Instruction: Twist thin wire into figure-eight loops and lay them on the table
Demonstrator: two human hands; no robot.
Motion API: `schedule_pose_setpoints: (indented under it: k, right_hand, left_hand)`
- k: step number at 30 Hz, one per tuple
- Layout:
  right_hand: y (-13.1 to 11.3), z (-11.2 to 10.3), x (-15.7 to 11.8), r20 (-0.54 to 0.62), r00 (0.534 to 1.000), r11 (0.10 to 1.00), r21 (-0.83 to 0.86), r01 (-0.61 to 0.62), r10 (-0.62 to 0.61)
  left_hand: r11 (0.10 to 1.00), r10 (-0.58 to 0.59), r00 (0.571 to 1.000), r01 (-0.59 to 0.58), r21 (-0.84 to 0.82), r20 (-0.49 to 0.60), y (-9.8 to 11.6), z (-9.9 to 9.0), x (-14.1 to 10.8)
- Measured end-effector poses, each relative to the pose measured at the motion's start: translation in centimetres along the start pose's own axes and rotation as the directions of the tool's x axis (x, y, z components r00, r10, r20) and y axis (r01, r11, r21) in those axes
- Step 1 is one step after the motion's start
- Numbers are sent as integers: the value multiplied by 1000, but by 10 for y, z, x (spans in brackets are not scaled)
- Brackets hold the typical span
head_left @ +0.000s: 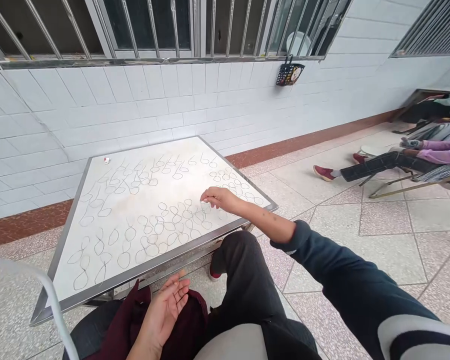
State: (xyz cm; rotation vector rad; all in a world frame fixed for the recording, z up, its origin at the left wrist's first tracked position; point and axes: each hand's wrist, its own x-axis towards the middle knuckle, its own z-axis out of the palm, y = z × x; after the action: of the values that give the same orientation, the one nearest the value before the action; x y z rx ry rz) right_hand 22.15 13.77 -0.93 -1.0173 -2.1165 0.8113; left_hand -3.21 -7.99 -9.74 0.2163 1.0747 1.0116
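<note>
Resting palm-up and open in the lap, the left hand holds nothing (dark red cloth beneath it). Farther out, the right hand reaches over the white table, fingertips lightly curled, touching the wire loops; whether it grips one cannot be told.

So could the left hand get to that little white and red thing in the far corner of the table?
Probably not from there. The left hand rests palm-up in the lap, and the small object sits across the whole table; nothing blocks it, though.
</note>
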Motion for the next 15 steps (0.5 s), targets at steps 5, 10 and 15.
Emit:
schedule_pose_setpoints:
  k: [5, 10, 15]
  right_hand:
    - [34, -81, 46, -105, 993, 960, -266, -87, 61]
    - [62, -106, 88, -39, 999, 929, -366, -47, 35]
    - [91, -92, 123, 111, 993, 906, -423, 20, 30]
  left_hand:
    - [1000, -14, 998, 15, 9, -64, -6, -5, 13]
    - [998, -65, 984, 64, -11, -163, -10, -10, 33]
    - [989, -149, 972, 143, -43, -181, -16, -22, 55]
